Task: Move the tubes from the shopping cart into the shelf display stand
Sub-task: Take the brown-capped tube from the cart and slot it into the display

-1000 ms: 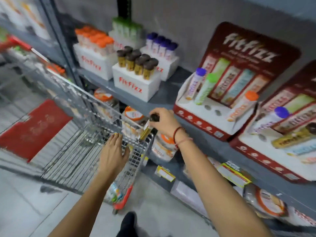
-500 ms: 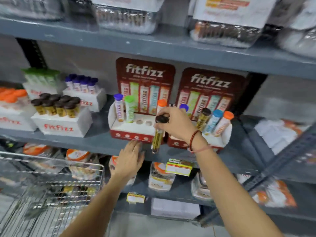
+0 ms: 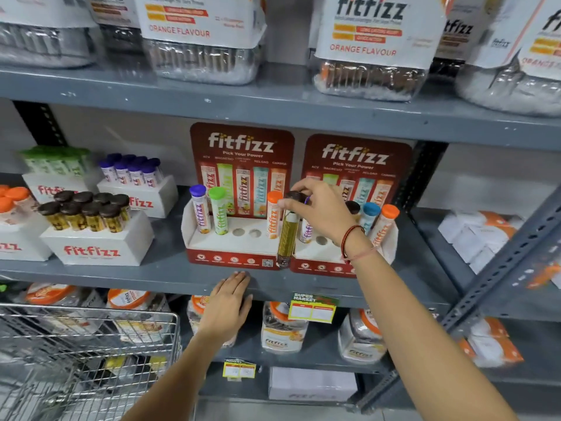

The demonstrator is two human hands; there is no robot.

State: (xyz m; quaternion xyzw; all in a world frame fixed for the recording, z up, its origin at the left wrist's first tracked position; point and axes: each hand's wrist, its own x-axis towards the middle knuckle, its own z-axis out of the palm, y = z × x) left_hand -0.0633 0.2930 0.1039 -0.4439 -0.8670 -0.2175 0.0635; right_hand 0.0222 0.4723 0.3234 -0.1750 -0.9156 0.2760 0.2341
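Shelf looms closer now; right hand (image 3: 321, 211) still holds tube (image 3: 287, 238) by cap.

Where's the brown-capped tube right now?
The brown-capped tube hangs upright from the right hand, in front of the left display stand, beside its orange-capped tube.

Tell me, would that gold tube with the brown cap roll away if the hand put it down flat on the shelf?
Probably yes: the gold tube looks round and smooth, so lying flat it could roll. It seems stiff, hanging straight from the right hand gripping its cap. Standing loose it might tip, being tall and thin.
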